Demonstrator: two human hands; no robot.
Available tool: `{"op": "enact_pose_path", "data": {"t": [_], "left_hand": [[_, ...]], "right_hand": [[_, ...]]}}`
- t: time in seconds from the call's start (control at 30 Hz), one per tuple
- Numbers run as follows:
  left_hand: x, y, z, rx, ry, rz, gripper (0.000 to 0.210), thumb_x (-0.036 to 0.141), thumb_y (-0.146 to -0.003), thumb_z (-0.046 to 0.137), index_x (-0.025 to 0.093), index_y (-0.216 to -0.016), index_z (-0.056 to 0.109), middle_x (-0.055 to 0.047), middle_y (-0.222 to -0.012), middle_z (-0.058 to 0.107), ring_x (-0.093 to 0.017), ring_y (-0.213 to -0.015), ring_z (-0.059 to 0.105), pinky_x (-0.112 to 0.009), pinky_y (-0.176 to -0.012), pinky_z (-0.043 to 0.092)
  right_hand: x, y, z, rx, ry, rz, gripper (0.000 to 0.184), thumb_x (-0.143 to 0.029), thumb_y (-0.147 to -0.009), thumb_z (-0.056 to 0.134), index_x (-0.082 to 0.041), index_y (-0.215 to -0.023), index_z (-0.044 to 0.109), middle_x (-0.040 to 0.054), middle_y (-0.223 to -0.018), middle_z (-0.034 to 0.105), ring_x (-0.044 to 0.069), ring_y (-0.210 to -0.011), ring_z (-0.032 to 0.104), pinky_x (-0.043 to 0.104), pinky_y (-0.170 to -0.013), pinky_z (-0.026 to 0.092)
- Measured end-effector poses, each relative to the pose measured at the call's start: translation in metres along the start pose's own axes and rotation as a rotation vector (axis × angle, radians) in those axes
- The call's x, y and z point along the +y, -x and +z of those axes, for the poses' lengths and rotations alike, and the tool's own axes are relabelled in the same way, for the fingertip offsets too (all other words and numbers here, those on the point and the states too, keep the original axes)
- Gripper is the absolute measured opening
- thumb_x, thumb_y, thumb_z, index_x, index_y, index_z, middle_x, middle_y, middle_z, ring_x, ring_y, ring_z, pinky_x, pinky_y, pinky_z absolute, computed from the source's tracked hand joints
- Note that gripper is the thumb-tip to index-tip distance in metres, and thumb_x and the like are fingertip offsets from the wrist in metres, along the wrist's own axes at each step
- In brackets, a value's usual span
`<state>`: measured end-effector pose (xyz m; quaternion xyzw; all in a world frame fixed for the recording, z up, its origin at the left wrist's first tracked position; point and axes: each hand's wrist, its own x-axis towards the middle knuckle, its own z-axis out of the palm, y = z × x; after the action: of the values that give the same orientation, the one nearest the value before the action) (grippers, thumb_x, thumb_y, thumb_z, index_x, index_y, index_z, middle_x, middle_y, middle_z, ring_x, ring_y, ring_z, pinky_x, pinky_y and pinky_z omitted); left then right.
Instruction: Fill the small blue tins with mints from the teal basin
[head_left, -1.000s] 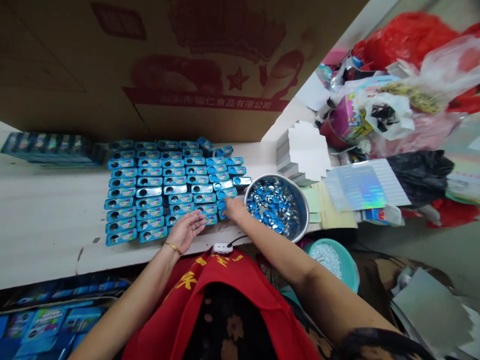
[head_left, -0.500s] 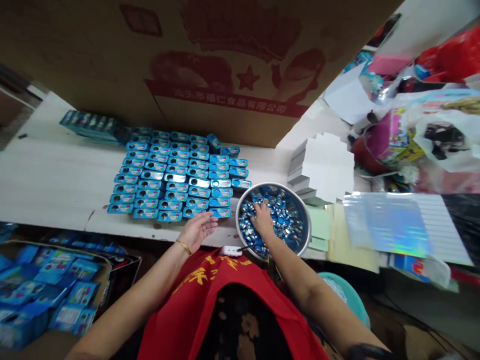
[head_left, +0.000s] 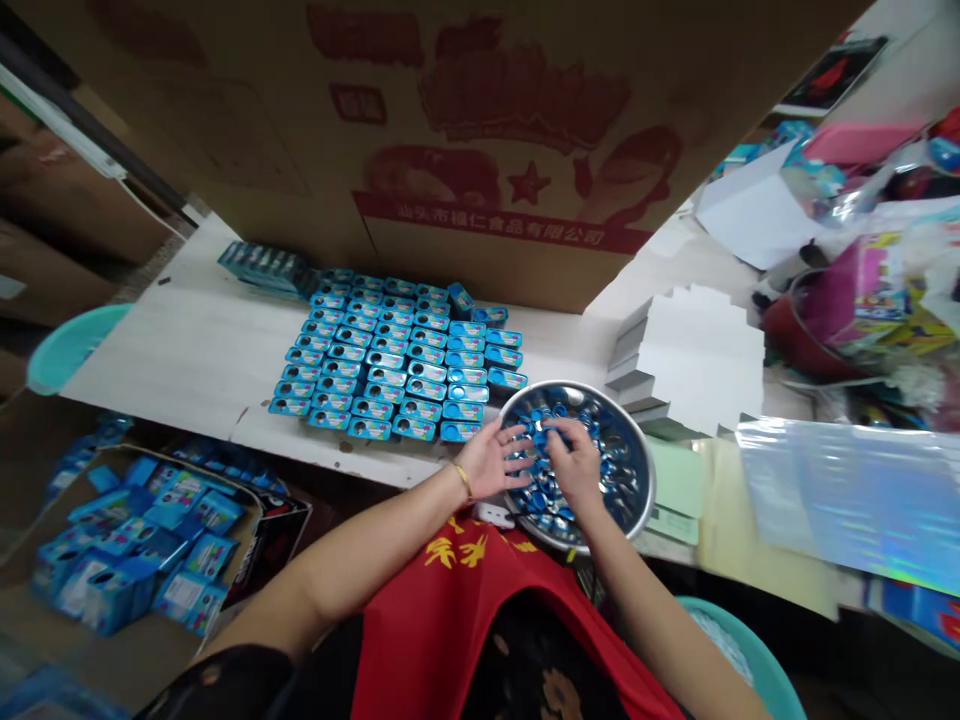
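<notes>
A metal bowl (head_left: 646,478) holds many small round blue-and-silver caps (head_left: 553,500). Over its left rim my left hand (head_left: 487,462) lies palm up, fingers spread, with nothing seen in it. Above the caps, my right hand (head_left: 577,465) is closed, thumb and fingers pinched at a small blue cap; how many pieces it has is hidden. Left of the bowl, several rows of small blue boxes (head_left: 382,375) stand close together on the white table (head_left: 202,345). Dark round spots show on top of many boxes, and some in the right columns have a blue round piece there.
A large cardboard carton (head_left: 480,215) rises behind the boxes. White folded card (head_left: 697,350) is stacked right of the bowl, near shiny film sheets (head_left: 847,500). Below left sits an open carton of blue boxes (head_left: 150,540). A teal basin (head_left: 750,650) is under the table's right side.
My right hand has lifted from among the caps and pinched at one. My left hand has moved right, from the box rows to the bowl's rim. The whole view has shifted slightly.
</notes>
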<state>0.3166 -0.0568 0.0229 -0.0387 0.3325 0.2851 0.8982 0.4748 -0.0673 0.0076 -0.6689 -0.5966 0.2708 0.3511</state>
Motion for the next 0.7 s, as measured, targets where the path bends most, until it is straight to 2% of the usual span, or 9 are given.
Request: {"op": "enact_pose_path", "data": {"t": [0.07,0.17,0.23,0.33,0.43,0.5,0.57,0.63,0.7], "left_hand": [[0.01,-0.006,0.0,-0.088,0.069,-0.01,0.041,0.05,-0.074,0.045,0.017,-0.095,0.058,-0.009,-0.087,0.062,-0.023,-0.084,0.058,-0.039,-0.076,0.041],[0.039,0.001,-0.014,-0.184,0.146,0.056,0.037,0.045,-0.076,0.044,0.015,-0.094,0.058,-0.008,-0.085,0.062,-0.021,-0.085,0.058,-0.035,-0.077,0.042],[0.066,0.015,-0.031,-0.183,0.193,0.086,0.033,0.041,-0.077,0.044,0.015,-0.092,0.057,-0.007,-0.084,0.061,-0.019,-0.083,0.058,-0.032,-0.076,0.043],[0.112,0.04,-0.059,-0.112,0.24,0.128,0.028,0.036,-0.08,0.042,0.014,-0.088,0.057,-0.006,-0.081,0.06,-0.015,-0.075,0.059,-0.027,-0.068,0.046],[0.153,0.06,-0.082,-0.056,0.256,0.134,0.025,0.03,-0.081,0.041,0.011,-0.083,0.057,-0.003,-0.068,0.058,-0.01,-0.056,0.055,-0.019,-0.051,0.044],[0.174,0.07,-0.095,-0.026,0.255,0.127,0.018,0.025,-0.079,0.044,0.012,-0.076,0.056,0.0,-0.059,0.055,-0.006,-0.046,0.049,-0.016,-0.043,0.04],[0.191,0.078,-0.105,0.003,0.201,0.13,0.012,0.023,-0.076,0.048,0.014,-0.075,0.056,0.0,-0.06,0.056,-0.007,-0.048,0.051,-0.018,-0.045,0.043],[0.203,0.085,-0.114,0.069,0.116,0.134,0.013,0.027,-0.075,0.051,0.017,-0.08,0.057,-0.001,-0.068,0.06,-0.012,-0.059,0.057,-0.025,-0.052,0.047],[0.213,0.09,-0.123,0.145,0.056,0.124,0.017,0.03,-0.074,0.051,0.018,-0.085,0.057,-0.005,-0.078,0.062,-0.017,-0.07,0.059,-0.03,-0.056,0.048]], "right_hand": [[-0.031,-0.001,0.018,-0.075,0.096,-0.261,0.024,-0.026,-0.082,0.039,-0.021,-0.09,0.061,0.0064,-0.1,0.057,0.019,-0.094,0.05,0.032,-0.081,0.041],[-0.067,-0.007,0.057,-0.242,0.327,-0.551,0.025,-0.023,-0.083,0.039,-0.023,-0.099,0.059,0.0057,-0.107,0.055,0.019,-0.097,0.046,0.033,-0.082,0.038],[-0.086,-0.014,0.086,-0.322,0.437,-0.666,0.027,-0.023,-0.084,0.039,-0.024,-0.104,0.057,0.0058,-0.114,0.053,0.02,-0.098,0.044,0.034,-0.083,0.036],[-0.116,-0.024,0.13,-0.352,0.452,-0.705,0.024,-0.024,-0.085,0.04,-0.025,-0.101,0.058,0.0038,-0.121,0.049,0.021,-0.102,0.041,0.038,-0.089,0.03],[-0.15,-0.031,0.165,-0.313,0.371,-0.617,0.02,-0.027,-0.085,0.042,-0.028,-0.091,0.061,-0.0008,-0.122,0.048,0.02,-0.11,0.037,0.043,-0.097,0.02],[-0.169,-0.035,0.18,-0.254,0.275,-0.503,0.02,-0.028,-0.085,0.043,-0.028,-0.087,0.063,-0.002,-0.122,0.049,0.019,-0.114,0.035,0.042,-0.099,0.019],[-0.178,-0.037,0.188,-0.183,0.153,-0.346,0.022,-0.03,-0.085,0.042,-0.026,-0.087,0.064,0.0002,-0.118,0.052,0.017,-0.112,0.039,0.036,-0.096,0.027],[-0.176,-0.035,0.189,-0.143,0.058,-0.139,0.026,-0.031,-0.085,0.039,-0.023,-0.091,0.063,0.0032,-0.108,0.057,0.015,-0.101,0.049,0.03,-0.087,0.037],[-0.167,-0.028,0.188,-0.177,0.042,0.107,0.029,-0.031,-0.085,0.037,-0.02,-0.096,0.062,0.0041,-0.1,0.06,0.015,-0.085,0.056,0.027,-0.074,0.044]]}}
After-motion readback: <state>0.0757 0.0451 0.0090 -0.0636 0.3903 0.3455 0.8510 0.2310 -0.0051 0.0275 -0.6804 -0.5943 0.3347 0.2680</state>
